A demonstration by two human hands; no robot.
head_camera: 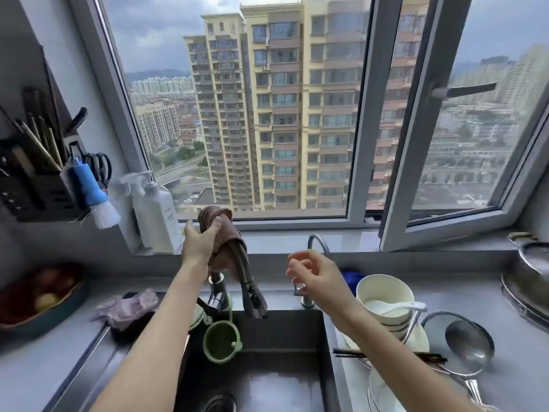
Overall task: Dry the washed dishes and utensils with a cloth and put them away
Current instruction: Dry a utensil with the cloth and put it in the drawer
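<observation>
Cloth point(220, 233) gripped on faucet point(249, 281) by left hand point(199, 242), right hand point(315, 273) loose & empty; yanking it could whip wet cloth into stacked bowls point(386, 304) w/ spoon point(398, 307).

- The cloth point(218, 230) drapes over the arch of the tap point(237, 263), hiding its top, and the left hand point(199, 243) gripping it covers its left side.
- The pot point(531, 269) at the far right is cut by the picture's edge.
- The fruit bowl point(38, 307) on the left is blurred and clipped by the edge; its contents cannot be told.
- The chopsticks point(427, 356) pass behind the right forearm, their left ends partly hidden.
- The print on the soap bottle point(162, 218) is too small to read.
- The plates point(383, 391) near the right run off the bottom edge.
</observation>
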